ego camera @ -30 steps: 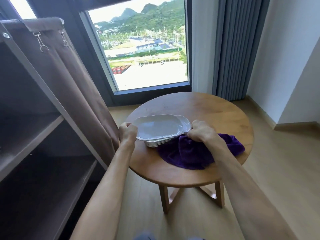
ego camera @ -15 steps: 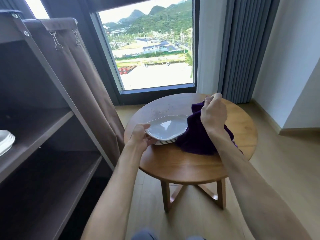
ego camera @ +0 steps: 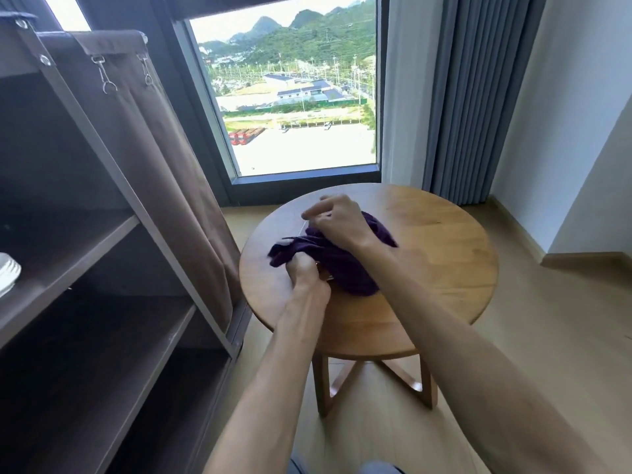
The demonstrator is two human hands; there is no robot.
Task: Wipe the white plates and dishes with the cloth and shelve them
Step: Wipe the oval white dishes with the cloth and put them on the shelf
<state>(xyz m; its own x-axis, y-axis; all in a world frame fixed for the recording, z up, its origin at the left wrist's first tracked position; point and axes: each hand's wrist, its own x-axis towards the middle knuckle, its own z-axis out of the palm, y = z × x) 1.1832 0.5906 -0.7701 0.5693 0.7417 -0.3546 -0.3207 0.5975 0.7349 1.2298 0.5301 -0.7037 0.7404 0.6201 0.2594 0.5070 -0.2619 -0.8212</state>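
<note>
Cloth (ego camera: 337, 258) was lifted off to the right half a second ago; now it's down over the plates (ego camera: 327, 277), which are almost fully covered, just a sliver of rim showing at my left hand (ego camera: 302, 270). Stack sits on the desk (ego camera: 441, 254). Right hand (ego camera: 337, 218): grip bunched on the cloth on top. Left: grip curled at the near rim, steadying it. My read: wiping just started. Wiped dishes (ego camera: 7, 273) already sit on the shelf (ego camera: 65, 254).

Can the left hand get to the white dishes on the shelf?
Probably yes: the left hand is busy at the purple cloth, but the shelf's open front leaves the white dishes unblocked.
</note>
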